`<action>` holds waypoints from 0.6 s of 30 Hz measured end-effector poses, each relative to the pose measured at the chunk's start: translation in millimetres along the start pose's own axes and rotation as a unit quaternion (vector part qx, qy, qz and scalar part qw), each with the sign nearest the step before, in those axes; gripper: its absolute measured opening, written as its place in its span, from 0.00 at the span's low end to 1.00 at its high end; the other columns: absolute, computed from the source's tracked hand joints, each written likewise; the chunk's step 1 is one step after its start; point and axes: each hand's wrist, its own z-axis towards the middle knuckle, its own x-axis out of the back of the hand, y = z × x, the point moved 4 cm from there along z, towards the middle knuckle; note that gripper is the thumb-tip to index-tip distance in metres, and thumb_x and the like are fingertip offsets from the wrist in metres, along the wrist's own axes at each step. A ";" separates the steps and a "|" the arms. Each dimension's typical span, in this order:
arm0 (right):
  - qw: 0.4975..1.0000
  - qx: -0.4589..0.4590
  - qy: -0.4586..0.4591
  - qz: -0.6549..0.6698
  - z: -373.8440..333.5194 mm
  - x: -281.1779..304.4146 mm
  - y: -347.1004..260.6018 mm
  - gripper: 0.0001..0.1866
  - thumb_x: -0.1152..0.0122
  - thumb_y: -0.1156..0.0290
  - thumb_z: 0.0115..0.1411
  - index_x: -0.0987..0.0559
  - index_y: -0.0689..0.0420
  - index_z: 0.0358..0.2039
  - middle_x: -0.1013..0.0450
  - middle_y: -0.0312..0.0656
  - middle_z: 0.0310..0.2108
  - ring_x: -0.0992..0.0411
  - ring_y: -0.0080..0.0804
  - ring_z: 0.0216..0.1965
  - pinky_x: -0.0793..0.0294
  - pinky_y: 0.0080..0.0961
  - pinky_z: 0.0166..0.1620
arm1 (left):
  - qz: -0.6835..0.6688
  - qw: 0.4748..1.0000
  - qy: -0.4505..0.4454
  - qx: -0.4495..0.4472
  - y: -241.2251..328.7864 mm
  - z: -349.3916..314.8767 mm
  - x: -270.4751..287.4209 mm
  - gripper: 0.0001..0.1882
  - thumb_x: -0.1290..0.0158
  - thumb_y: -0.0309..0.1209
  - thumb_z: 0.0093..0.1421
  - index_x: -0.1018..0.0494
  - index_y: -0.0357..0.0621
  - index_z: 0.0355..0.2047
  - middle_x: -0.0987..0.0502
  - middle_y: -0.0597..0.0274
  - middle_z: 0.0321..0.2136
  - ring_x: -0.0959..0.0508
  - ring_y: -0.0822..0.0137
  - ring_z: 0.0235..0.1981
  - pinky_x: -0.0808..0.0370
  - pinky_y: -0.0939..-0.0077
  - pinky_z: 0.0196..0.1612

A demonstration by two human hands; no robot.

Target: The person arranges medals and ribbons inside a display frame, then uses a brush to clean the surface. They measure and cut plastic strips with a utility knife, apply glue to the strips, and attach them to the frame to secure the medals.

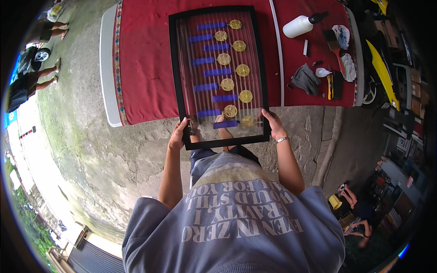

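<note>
A black-rimmed display frame point(227, 144) is held between my two hands, its far part over the red-covered table and its near end past the table's edge. Through its clear panel show several gold medals point(242, 70) with short purple ribbons point(217, 72), set in a staggered column. My feet and the ground are visible through the near end of the panel. My left hand point(178, 134) grips the frame's near left corner, thumb on top. On the near right side, my right hand point(274, 124) grips the rim, a bracelet at its wrist. The undersides of both grips are hidden.
On the red tablecloth point(145, 63), right of the frame, lie a white bottle point(298, 27) with a black top, a grey cloth point(306, 79), a brush point(332, 42), white cloths point(348, 67) and a yellow-black cutter point(330, 86). Other people are at far left and lower right.
</note>
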 end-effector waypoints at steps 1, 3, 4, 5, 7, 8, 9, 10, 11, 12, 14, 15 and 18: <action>0.999 0.022 0.017 -0.022 1.8 0.5 -3.2 0.23 0.32 0.47 0.59 0.21 0.56 0.36 0.22 0.38 0.34 0.22 0.28 0.37 0.22 0.25 0.42 | -0.021 1.000 -0.017 0.012 -6.0 3.4 14.3 0.24 0.46 0.49 0.66 0.28 0.41 0.50 0.20 0.56 0.41 0.18 0.59 0.40 0.21 0.65 0.47; 0.999 -0.003 -0.039 0.031 -0.3 -6.1 -10.4 0.23 0.31 0.47 0.59 0.20 0.56 0.39 0.22 0.38 0.36 0.23 0.27 0.40 0.23 0.24 0.44 | -0.080 0.997 -0.001 -0.002 -21.2 10.9 38.8 0.26 0.47 0.48 0.66 0.28 0.38 0.53 0.21 0.50 0.48 0.22 0.55 0.52 0.30 0.59 0.62; 0.996 -0.013 -0.062 0.058 -5.0 -10.5 -19.1 0.24 0.31 0.47 0.59 0.19 0.56 0.41 0.22 0.38 0.37 0.23 0.26 0.41 0.24 0.24 0.45 | -0.090 0.996 -0.020 0.000 -13.2 10.0 27.9 0.26 0.46 0.48 0.65 0.28 0.37 0.52 0.21 0.50 0.48 0.22 0.55 0.52 0.30 0.59 0.62; 0.994 -0.019 -0.067 0.079 -9.0 -14.1 -28.6 0.24 0.31 0.48 0.59 0.19 0.56 0.42 0.22 0.38 0.38 0.23 0.27 0.41 0.24 0.23 0.45 | -0.100 0.994 -0.038 0.003 -3.7 8.6 17.9 0.26 0.46 0.47 0.65 0.28 0.37 0.52 0.21 0.49 0.48 0.22 0.55 0.52 0.30 0.59 0.62; 0.989 -0.031 -0.080 0.121 -15.2 -23.5 -46.6 0.25 0.32 0.48 0.59 0.19 0.56 0.45 0.21 0.37 0.40 0.23 0.28 0.40 0.24 0.23 0.45 | -0.147 0.984 -0.100 0.008 11.3 12.4 7.6 0.26 0.43 0.45 0.62 0.28 0.37 0.52 0.21 0.48 0.48 0.21 0.55 0.50 0.27 0.61 0.59; 0.990 -0.026 -0.076 0.119 -11.4 -21.0 -44.8 0.25 0.32 0.48 0.60 0.19 0.56 0.46 0.21 0.38 0.40 0.23 0.28 0.40 0.23 0.24 0.45 | -0.141 0.986 -0.089 0.010 17.0 20.6 10.2 0.26 0.43 0.44 0.61 0.28 0.37 0.52 0.21 0.48 0.48 0.20 0.55 0.49 0.26 0.62 0.58; 0.990 -0.023 -0.074 0.115 -5.2 -18.5 -41.2 0.24 0.32 0.48 0.60 0.20 0.56 0.46 0.21 0.38 0.41 0.22 0.28 0.40 0.23 0.24 0.45 | -0.136 0.988 -0.077 0.009 20.7 30.3 16.2 0.26 0.42 0.44 0.61 0.27 0.37 0.51 0.21 0.48 0.47 0.20 0.56 0.48 0.26 0.63 0.56; 0.991 -0.022 -0.071 0.111 -1.5 -16.6 -39.0 0.24 0.33 0.49 0.60 0.20 0.56 0.46 0.21 0.38 0.41 0.22 0.28 0.40 0.23 0.24 0.45 | -0.132 0.989 -0.062 0.011 24.9 36.8 16.3 0.25 0.42 0.43 0.60 0.27 0.37 0.51 0.21 0.48 0.47 0.20 0.56 0.47 0.25 0.64 0.55; 0.988 -0.030 -0.094 0.121 2.7 -16.0 -37.9 0.24 0.33 0.50 0.61 0.20 0.56 0.47 0.21 0.38 0.41 0.22 0.28 0.40 0.23 0.25 0.45 | -0.159 0.983 -0.089 0.018 30.1 43.7 13.2 0.25 0.42 0.41 0.60 0.27 0.36 0.51 0.20 0.49 0.46 0.19 0.57 0.44 0.23 0.65 0.52; 0.984 -0.038 -0.116 0.130 7.7 -16.8 -38.9 0.24 0.33 0.50 0.61 0.20 0.56 0.47 0.21 0.37 0.41 0.22 0.27 0.40 0.22 0.25 0.45 | -0.143 0.987 -0.076 -0.004 37.6 46.6 6.2 0.25 0.42 0.42 0.60 0.27 0.37 0.51 0.20 0.49 0.46 0.19 0.57 0.44 0.22 0.64 0.51; 0.977 -0.063 -0.120 0.167 17.2 -18.3 -42.5 0.23 0.33 0.51 0.61 0.21 0.56 0.47 0.21 0.37 0.42 0.22 0.27 0.39 0.22 0.26 0.44 | -0.107 0.992 -0.056 -0.048 56.1 55.4 -10.4 0.24 0.43 0.42 0.61 0.28 0.38 0.51 0.20 0.50 0.45 0.18 0.58 0.43 0.21 0.63 0.49; 0.973 -0.083 -0.101 0.192 21.8 -17.3 -42.5 0.23 0.33 0.51 0.61 0.21 0.56 0.47 0.21 0.37 0.42 0.22 0.27 0.39 0.22 0.26 0.43 | -0.104 0.993 -0.028 -0.043 62.1 58.3 -14.2 0.24 0.44 0.42 0.63 0.27 0.38 0.52 0.20 0.50 0.47 0.18 0.58 0.44 0.21 0.63 0.48; 0.980 -0.091 -0.070 0.162 40.5 -14.8 -51.0 0.25 0.32 0.50 0.60 0.21 0.57 0.47 0.22 0.39 0.44 0.22 0.27 0.41 0.22 0.28 0.46 | -0.055 0.996 -0.054 -0.036 95.9 69.5 -29.8 0.23 0.46 0.43 0.64 0.27 0.37 0.51 0.20 0.52 0.46 0.18 0.60 0.44 0.21 0.65 0.47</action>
